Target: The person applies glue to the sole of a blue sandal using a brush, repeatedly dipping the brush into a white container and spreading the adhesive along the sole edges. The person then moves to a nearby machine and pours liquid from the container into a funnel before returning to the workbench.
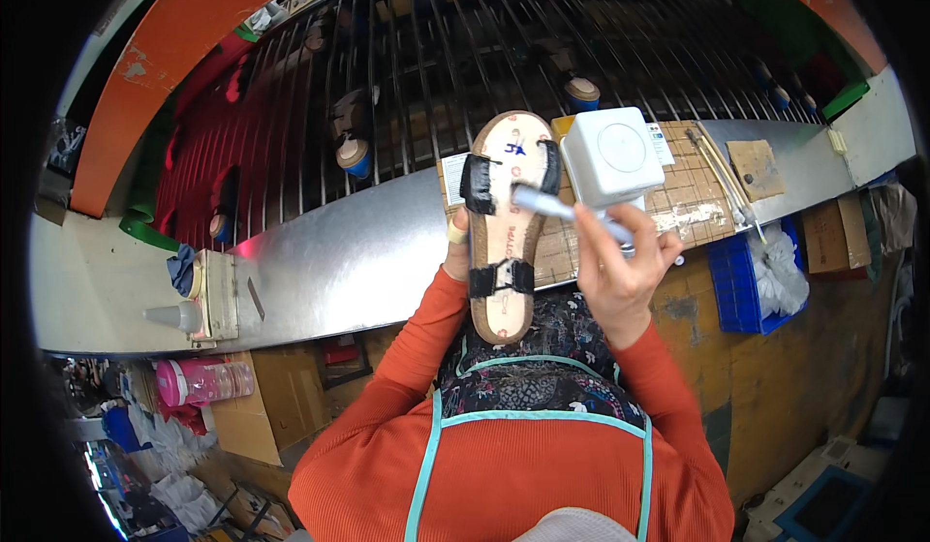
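Note:
A sandal (511, 232) with a cream footbed, brown sole edge and black straps is held upright in front of me. My left hand (457, 242) grips it from the left side, its fingers mostly hidden behind the sandal. My right hand (625, 266) is closed on the pale grey handle of a brush (562, 208). The dark brush tip is over the footbed, close to the upper strap openings; whether it touches is unclear. Just beyond my right hand stands a white square plastic container (615, 159).
The container stands on a taped cardboard sheet (697, 188) on the metal ledge (378, 251). Behind it, metal rollers (426, 87) carry shoes on blue lasts (356, 159). Thin sticks (722, 169) lie to the right. A blue crate (736, 290) holding plastic bags is below.

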The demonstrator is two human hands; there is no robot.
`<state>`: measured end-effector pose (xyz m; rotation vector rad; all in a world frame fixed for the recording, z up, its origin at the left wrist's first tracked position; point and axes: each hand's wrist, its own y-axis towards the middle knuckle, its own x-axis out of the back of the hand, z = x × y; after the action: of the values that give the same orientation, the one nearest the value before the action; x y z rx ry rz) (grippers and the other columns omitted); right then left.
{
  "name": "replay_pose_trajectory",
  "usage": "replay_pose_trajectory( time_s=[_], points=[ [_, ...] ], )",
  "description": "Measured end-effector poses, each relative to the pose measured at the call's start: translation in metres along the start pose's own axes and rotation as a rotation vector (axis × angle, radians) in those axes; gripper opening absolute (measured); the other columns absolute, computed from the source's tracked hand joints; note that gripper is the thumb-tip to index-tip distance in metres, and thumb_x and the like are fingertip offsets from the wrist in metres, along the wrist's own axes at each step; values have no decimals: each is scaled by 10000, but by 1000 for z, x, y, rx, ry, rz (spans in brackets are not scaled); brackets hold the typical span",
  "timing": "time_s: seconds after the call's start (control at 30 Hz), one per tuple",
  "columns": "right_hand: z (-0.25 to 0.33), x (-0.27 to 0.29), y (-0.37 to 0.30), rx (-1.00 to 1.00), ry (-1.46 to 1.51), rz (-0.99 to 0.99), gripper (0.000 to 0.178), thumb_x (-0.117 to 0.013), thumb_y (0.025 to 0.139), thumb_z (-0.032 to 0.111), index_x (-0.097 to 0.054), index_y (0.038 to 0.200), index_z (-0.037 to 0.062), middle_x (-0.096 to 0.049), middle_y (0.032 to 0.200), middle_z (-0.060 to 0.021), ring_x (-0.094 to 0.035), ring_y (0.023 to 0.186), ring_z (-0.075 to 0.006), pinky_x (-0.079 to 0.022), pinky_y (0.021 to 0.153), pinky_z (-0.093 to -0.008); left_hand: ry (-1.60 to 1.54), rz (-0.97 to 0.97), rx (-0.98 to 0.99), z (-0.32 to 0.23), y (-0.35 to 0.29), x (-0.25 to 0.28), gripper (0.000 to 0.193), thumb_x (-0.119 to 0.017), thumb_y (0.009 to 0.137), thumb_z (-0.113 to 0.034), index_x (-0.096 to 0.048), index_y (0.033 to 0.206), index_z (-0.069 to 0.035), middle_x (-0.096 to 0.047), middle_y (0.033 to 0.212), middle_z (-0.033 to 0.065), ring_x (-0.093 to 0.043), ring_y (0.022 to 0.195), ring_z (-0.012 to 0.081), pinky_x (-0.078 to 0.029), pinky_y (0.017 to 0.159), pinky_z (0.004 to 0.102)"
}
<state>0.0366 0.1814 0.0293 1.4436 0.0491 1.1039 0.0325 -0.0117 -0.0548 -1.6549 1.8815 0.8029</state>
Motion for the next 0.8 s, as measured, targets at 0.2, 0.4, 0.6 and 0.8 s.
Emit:
replay_pose_trajectory(
  time_s=[0.2, 0.4, 0.6, 0.8],
  points=[
    [-25, 18, -6, -544, 941, 166, 153, -702, 797, 9, -735, 946, -3, -579, 998, -71, -562, 792, -110, -462, 732, -229, -375, -45, 195, -21, 16, 1, 955, -339, 829, -800, -447, 1316, 14, -611, 911, 250, -612, 653, 298, -530, 568, 340],
    [-52, 20, -27, -747, 1329, 12, 179, -642, 878, 15, -661, 1044, -51, -559, 1034, -87, -498, 743, -105, -408, 652, -232, -338, 57, 22, -36, 9, -17, 623, -397, 972, -514, -431, 1340, -12, -488, 884, 115, -450, 655, 172, -415, 802, 288],
    [-58, 16, -51, -865, 1336, 44, 176, -626, 887, 8, -656, 1052, -43, -568, 1048, -96, -486, 728, -108, -397, 640, -238, -262, 70, -31, -35, 9, -9, 628, -388, 975, -524, -440, 1322, -3, -511, 868, 105, -457, 647, 166, -374, 938, 340],
    [-62, 18, -57, -865, 1324, 27, 240, -612, 922, 84, -626, 1129, -38, -638, 1017, -90, -475, 722, -119, -384, 657, -254, -330, 84, -251, -62, 38, -2, 984, -491, 767, -791, -390, 1351, -5, -558, 1031, 203, -576, 818, 264, -501, 803, 356]
  ],
)
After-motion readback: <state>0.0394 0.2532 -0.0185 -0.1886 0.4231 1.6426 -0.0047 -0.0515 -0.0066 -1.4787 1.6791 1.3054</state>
